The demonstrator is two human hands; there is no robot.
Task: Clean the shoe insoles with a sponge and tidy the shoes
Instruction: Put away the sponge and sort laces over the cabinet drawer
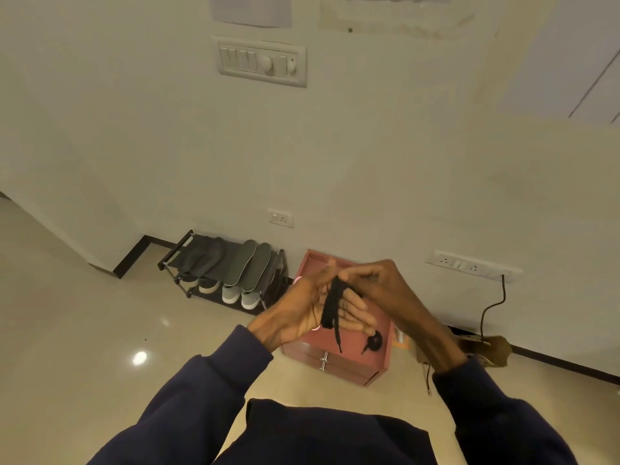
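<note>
Our right hand pinches the top of a flat black fabric shoelace between curled fingers and thumb. The lace hangs in a folded bundle across the straight, spread fingers of our left hand, which carries it without closing on it; one loose end dangles below the bundle. Both hands meet in front of our chest, in dark navy sleeves.

Directly under the grip stands a small reddish-pink wooden drawer cabinet. On its top, just below and right of the held lace, lies a second black lace wound into a small coil.

Left of and beyond the grip, a low black metal shoe rack stands against the wall. A pair of grey foam insoles and a darker pair lie on its top shelf, with grey white-soled shoes beneath.

Right of the grip, a brown shoe-like object sits on the floor under a black cable.
</note>
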